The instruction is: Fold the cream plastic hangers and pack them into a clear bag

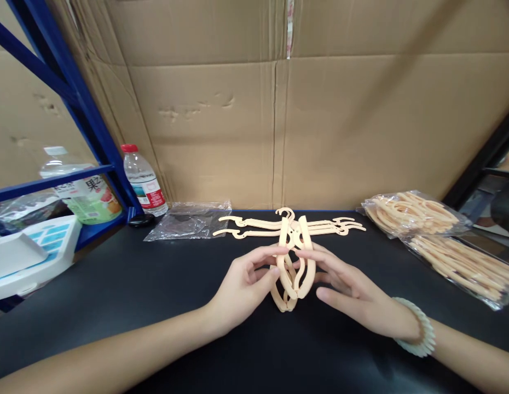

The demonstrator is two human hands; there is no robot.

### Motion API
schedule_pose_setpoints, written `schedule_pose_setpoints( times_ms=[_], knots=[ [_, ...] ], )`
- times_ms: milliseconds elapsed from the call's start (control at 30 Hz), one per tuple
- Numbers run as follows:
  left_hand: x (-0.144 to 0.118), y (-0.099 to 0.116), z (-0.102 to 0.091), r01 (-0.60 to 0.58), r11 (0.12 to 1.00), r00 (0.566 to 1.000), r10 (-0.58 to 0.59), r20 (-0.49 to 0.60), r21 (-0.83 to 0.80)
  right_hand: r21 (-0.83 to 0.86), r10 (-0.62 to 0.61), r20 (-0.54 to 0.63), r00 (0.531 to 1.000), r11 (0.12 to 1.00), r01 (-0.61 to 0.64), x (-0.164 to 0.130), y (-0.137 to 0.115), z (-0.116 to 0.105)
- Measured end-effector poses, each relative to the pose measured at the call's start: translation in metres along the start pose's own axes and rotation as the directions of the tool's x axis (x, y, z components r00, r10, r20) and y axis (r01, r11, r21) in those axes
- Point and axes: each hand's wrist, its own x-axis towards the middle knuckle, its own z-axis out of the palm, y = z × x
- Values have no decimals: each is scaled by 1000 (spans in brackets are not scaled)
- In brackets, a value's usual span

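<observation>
Looking down through the head camera, I see my left hand (246, 282) and my right hand (345, 284) meeting at the middle of the black table (156, 290), both on a folded peach plastic hanger (293, 262) that stands nearly upright between them, its hook toward twelve o'clock. My left fingers (271, 253) are closed on the hanger's left arm, thumb low and fingertips up near its top; my right fingers (312, 254) lie against its right arm, the palm open and lying flat toward four o'clock, so I cannot tell whether that hand grips or only steadies. A pale bead bracelet (418, 328) circles my right wrist. Just beyond the hanger, at twelve o'clock, a few unfolded hangers (254, 227) lie flat and spread wide across the table. At eleven o'clock from my hands rests an empty clear bag (189, 219), and farther out at ten o'clock a water bottle with a red cap (143, 183) stands by the blue shelf frame (74, 82), with a green-labelled bottle (84, 191) lying on the shelf. At two to three o'clock lie clear bags packed with more hangers (414, 213). A cardboard wall (320, 120) closes off the back.
</observation>
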Motion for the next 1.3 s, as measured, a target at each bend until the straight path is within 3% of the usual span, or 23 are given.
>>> schedule_pose_setpoints(
  times_ms=[167, 300, 367, 467, 533, 633, 700, 833, 933, 1100, 1300],
  knots=[
    [-1, 3, 0, -42, 993, 996, 33, 83, 114, -25, 43, 64, 997, 999, -41, -2, -7, -1],
    [-1, 4, -5, -100, 969, 982, 59, 179, 227, -33, 78, 68, 995, 997, -76, -1, -8, -5],
    [-2, 3, -7, -134, 945, 981, 83, 178, 298, 2, 97, 32, 995, 995, -97, 0, -7, -9],
    [-9, 1, -8, -203, 818, 976, 128, 174, 538, 1, 133, -116, 984, 991, -134, 2, -5, -18],
    [-16, 1, -6, -261, 684, 955, 82, 283, 682, -44, 169, -189, 967, 983, -180, 2, -2, -24],
    [-24, 2, -4, -367, 530, 893, -29, 449, 764, -157, 229, -195, 954, 953, -261, 2, 2, -29],
    [-26, 2, -4, -403, 477, 875, -49, 482, 781, -299, 213, -181, 960, 918, -260, 1, 6, -27],
    [-24, 0, -8, -396, 470, 886, -30, 462, 789, -637, 73, -84, 994, 763, -109, -3, 8, -17],
    [-21, -3, -12, -372, 493, 892, -44, 449, 787, -768, 55, -3, 998, 640, -38, -5, 6, -12],
    [-21, -3, -15, -377, 483, 884, -68, 463, 791, -859, 103, 12, 995, 509, -43, -5, 8, -9],
    [-21, -6, -16, -388, 478, 886, -43, 462, 788, -878, 85, 14, 996, 478, -29, -3, 10, -10]
  ],
)
